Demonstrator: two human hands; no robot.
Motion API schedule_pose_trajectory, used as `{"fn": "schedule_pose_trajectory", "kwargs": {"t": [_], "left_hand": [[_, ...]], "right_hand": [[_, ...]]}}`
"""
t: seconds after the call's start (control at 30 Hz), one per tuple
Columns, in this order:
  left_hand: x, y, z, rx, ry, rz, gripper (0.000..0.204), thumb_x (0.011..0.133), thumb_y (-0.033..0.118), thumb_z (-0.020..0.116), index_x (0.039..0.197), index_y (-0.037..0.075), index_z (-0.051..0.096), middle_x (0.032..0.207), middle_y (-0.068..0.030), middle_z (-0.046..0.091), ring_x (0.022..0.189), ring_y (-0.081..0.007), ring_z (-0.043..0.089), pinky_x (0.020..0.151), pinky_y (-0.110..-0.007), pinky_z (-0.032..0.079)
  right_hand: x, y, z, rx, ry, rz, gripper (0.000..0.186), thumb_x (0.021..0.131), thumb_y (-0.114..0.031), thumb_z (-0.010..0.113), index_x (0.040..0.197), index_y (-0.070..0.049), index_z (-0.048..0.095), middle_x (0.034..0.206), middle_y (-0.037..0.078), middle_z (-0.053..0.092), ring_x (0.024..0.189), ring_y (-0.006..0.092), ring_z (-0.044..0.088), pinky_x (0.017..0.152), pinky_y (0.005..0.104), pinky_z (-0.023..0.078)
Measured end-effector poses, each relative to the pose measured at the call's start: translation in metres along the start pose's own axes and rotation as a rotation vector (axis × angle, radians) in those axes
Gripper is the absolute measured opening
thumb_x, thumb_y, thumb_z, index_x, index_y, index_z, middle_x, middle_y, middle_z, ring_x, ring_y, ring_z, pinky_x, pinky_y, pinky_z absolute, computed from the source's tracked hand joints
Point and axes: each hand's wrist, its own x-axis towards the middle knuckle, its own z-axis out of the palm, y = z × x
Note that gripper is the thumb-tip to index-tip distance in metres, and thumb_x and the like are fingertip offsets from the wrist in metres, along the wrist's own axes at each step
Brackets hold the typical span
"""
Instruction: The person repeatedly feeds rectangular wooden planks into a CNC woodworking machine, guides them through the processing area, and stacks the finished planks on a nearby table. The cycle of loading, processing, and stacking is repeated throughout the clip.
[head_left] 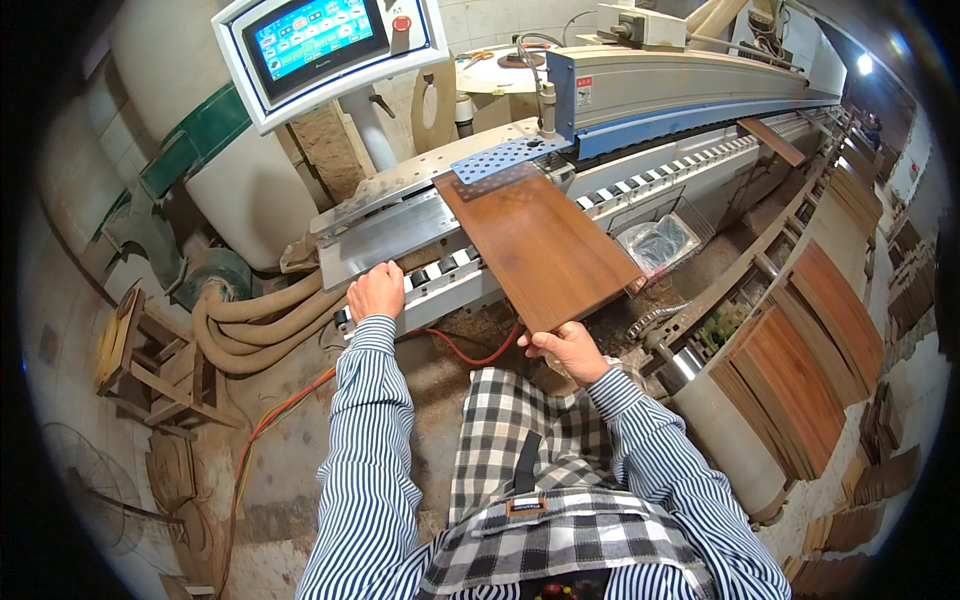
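Observation:
A flat brown wooden panel (pixel 545 245) lies on the machine's feed bed. Its far end sits under a blue perforated plate (pixel 508 158), while its near end juts out towards me. My right hand (pixel 568 352) grips the near edge close to the left corner, thumb on top and some fingers hidden beneath. To the panel's left, my left hand (pixel 377 290) is curled over the near end of the bed, by the metal plate (pixel 390 247) and the black-and-white roller rail (pixel 440 272). What its fingertips touch is hidden.
The long edge-banding machine (pixel 690 100) runs away to the right, with another board (pixel 772 141) farther along. Panel stacks (pixel 785 385) stand at right beside a roller conveyor (pixel 685 362). A lit control screen (pixel 318 40) is at upper left; hoses (pixel 265 335) and a wooden stool (pixel 160 360) lie below.

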Motion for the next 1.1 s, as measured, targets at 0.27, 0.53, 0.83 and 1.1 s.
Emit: {"fn": "schedule_pose_trajectory", "kwargs": {"t": [0.27, 0.53, 0.83, 1.1], "left_hand": [[0.001, -0.003, 0.002, 0.007, 0.003, 0.001, 0.041, 0.087, 0.035, 0.041, 0.075, 0.004, 0.066, 0.075, -0.0215, 0.063, 0.073, -0.039, 0.061, 0.073, -0.046, 0.045], [0.001, -0.002, 0.005, 0.011, 0.007, -0.005, 0.041, 0.086, 0.035, 0.041, 0.075, 0.004, 0.066, 0.076, -0.0219, 0.063, 0.074, -0.0389, 0.061, 0.072, -0.047, 0.046], [0.005, -0.008, 0.009, 0.003, -0.077, 0.029, 0.051, 0.088, 0.041, 0.03, 0.086, 0.004, 0.065, 0.088, -0.0214, 0.063, 0.083, -0.0388, 0.06, 0.073, -0.049, 0.046], [0.002, -0.002, 0.003, 0.095, -0.073, 0.042, 0.047, 0.089, 0.04, 0.033, 0.094, 0.006, 0.065, 0.09, -0.0214, 0.063, 0.083, -0.0411, 0.058, 0.074, -0.05, 0.044]], "right_hand": [[-0.003, -0.009, -0.037, -0.007, 0.103, -0.054, 0.031, 0.089, -0.022, 0.056, 0.108, 0.002, 0.056, 0.093, 0.011, 0.064, 0.08, 0.0153, 0.061, 0.074, 0.0278, 0.051], [-0.014, -0.027, -0.079, -0.027, 0.4, -0.066, 0.032, 0.089, -0.034, 0.055, 0.089, -0.002, 0.06, 0.073, 0.004, 0.063, 0.067, 0.011, 0.059, 0.065, 0.0228, 0.048], [-0.111, -0.018, -0.149, 0.039, 0.729, -0.157, 0.04, 0.091, -0.037, 0.05, 0.115, -0.004, 0.053, 0.078, 0.005, 0.063, 0.064, 0.0089, 0.058, 0.06, 0.0212, 0.046], [-0.38, -0.014, -0.229, -0.651, 1.866, -0.372, 0.05, 0.09, -0.016, 0.052, 0.135, -0.005, 0.032, 0.07, 0.005, 0.059, 0.059, 0.0096, 0.055, 0.052, 0.0231, 0.046]]}}
